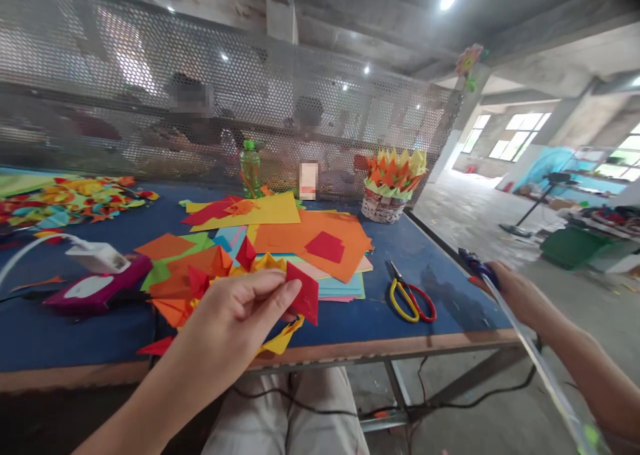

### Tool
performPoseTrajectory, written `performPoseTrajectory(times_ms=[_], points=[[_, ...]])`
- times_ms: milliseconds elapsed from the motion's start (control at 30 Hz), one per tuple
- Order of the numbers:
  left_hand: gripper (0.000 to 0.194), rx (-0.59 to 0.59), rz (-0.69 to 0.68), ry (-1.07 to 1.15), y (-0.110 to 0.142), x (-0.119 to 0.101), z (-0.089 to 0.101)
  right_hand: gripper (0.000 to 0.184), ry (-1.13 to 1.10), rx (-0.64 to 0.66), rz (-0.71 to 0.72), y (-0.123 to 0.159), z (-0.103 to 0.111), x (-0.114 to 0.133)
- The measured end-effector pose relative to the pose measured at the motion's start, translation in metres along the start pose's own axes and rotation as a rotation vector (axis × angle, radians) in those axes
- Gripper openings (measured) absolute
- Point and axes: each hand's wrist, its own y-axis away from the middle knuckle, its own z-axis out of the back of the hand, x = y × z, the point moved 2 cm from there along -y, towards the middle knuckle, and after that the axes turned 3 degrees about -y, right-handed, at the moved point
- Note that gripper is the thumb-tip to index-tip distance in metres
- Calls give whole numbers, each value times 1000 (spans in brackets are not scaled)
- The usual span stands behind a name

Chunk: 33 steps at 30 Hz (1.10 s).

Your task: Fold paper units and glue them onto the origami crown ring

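Note:
My left hand (235,315) is raised over the near edge of the blue table (440,275) and pinches a folded red paper piece (304,295) between thumb and fingers. Just beyond it lies a heap of folded red, orange and yellow paper pieces (200,275). My right hand (505,285) is off the table's right corner, closed on the dark blue end of a long clear strip or ruler (540,368) that slants down toward the lower right.
Orange and yellow paper sheets (310,238) cover the table's middle. Scissors (410,298) with yellow and red handles lie right of them. A magenta device with a white plug (97,275) sits left. A green bottle (250,167), a paper-filled basket (390,188) and a mesh screen (225,95) stand behind; people sit beyond it.

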Motion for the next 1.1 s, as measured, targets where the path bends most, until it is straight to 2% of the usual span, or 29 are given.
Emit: performPoseTrajectory(times_ms=[67, 133, 267, 400, 467, 500, 533, 600, 667, 767, 867, 933, 1000, 1100], points=[[41, 6, 12, -24, 4, 3, 0, 35, 11, 136, 5, -16, -10, -22], [41, -6, 4, -72, 7, 6, 1, 33, 9, 252, -5, -30, -23, -35], [40, -22, -37, -108, 8, 7, 4, 35, -29, 395, -21, -52, -45, -41], [38, -40, -24, -112, 6, 8, 8, 30, -102, 431, -23, -60, -41, -27], [35, -41, -15, -75, 5, 8, 11, 28, -144, 398, -21, -60, -31, -16], [34, -35, -13, -55, 5, 9, 12, 37, -162, 365, -17, -59, -24, -8], [34, -27, -13, -44, 4, 9, 12, 30, -181, 316, -22, -58, -18, 0], [36, -3, -14, -55, 4, 8, 13, 39, -217, 221, -13, -53, -6, 26], [37, 32, -33, -95, 2, 8, 11, 39, -299, 196, 52, -41, 1, 67], [39, 65, -98, -164, 1, 8, 8, 42, -394, 239, 180, -8, 10, 153], [40, 61, -175, -216, 5, 7, 6, 29, -525, 304, 326, 28, 16, 245], [39, 57, -237, -224, 10, 4, 8, 22, -603, 297, 405, 44, 17, 293], [35, 66, -296, -212, 17, 1, 11, 19, -659, 294, 419, 51, 14, 324], [28, 75, -332, -205, 27, -3, 19, 18, -758, 328, 401, 54, 8, 350]])
